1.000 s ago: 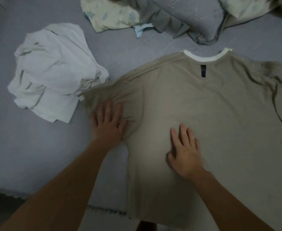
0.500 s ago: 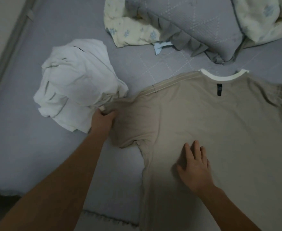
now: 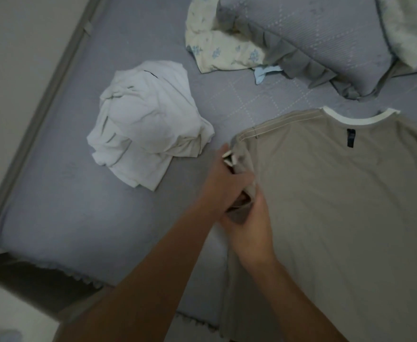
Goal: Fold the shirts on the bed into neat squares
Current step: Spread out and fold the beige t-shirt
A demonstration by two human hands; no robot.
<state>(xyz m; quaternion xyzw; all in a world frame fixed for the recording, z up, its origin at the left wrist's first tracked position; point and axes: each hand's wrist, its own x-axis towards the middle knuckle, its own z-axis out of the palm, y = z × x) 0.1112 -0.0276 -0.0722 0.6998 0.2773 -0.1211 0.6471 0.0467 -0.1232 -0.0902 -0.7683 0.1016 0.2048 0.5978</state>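
Both hands meet at the beige shirt's [image 3: 338,218] left sleeve. The left hand [image 3: 223,185], which half a second ago gripped the sleeve end out near the white pile, has drawn it inward and now clutches the bunched cloth; the right hand [image 3: 248,230] has left the shirt's middle and appears to pinch the same bunch from below, though its fingers are partly hidden. Forearms converge from the lower edge, the left crossing in front. The shirt lies flat on the bed [image 3: 104,230], back up, collar toward the pillows [image 3: 313,38], long axis running from there toward the person. A crumpled white shirt [image 3: 145,124] sits just left.
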